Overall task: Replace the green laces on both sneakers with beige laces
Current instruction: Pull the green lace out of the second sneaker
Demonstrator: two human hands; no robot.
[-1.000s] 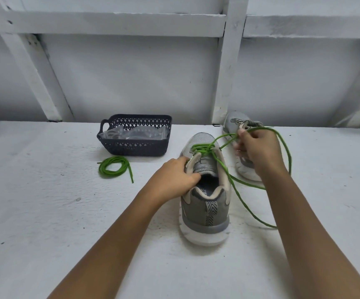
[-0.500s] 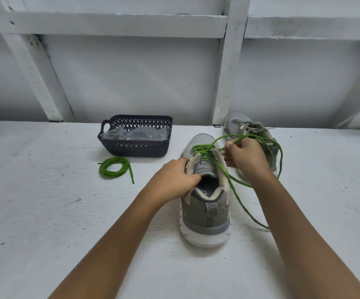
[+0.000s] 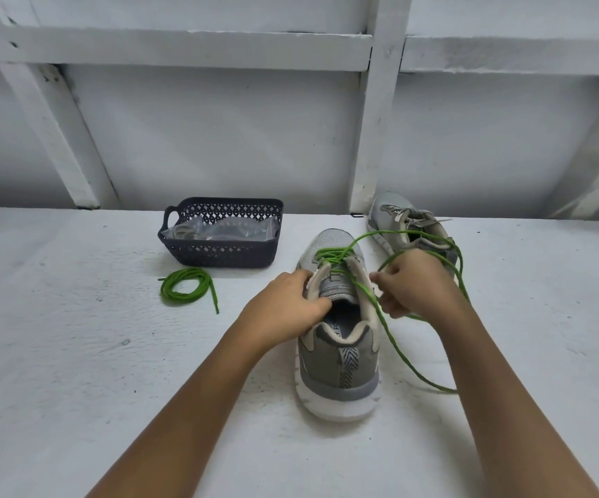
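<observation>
A grey sneaker (image 3: 337,368) stands heel toward me on the white table. A green lace (image 3: 404,350) is still threaded through its front eyelets, and long loose loops trail off to the right. My left hand (image 3: 287,307) grips the sneaker's left collar beside the tongue. My right hand (image 3: 411,287) is at the right eyelet row, fingers curled round the green lace. The second grey sneaker (image 3: 407,224) lies behind, partly hidden by my right hand, with pale laces in it. A removed green lace (image 3: 185,289) lies coiled to the left.
A dark perforated basket (image 3: 219,257) holding clear plastic packets sits at the back left, just behind the coiled lace. A white wall with beams rises directly behind the table.
My right hand has come down and toward me from over the far sneaker to the near sneaker's right eyelets, bringing the lace loops with it. My left hand has stayed put.
</observation>
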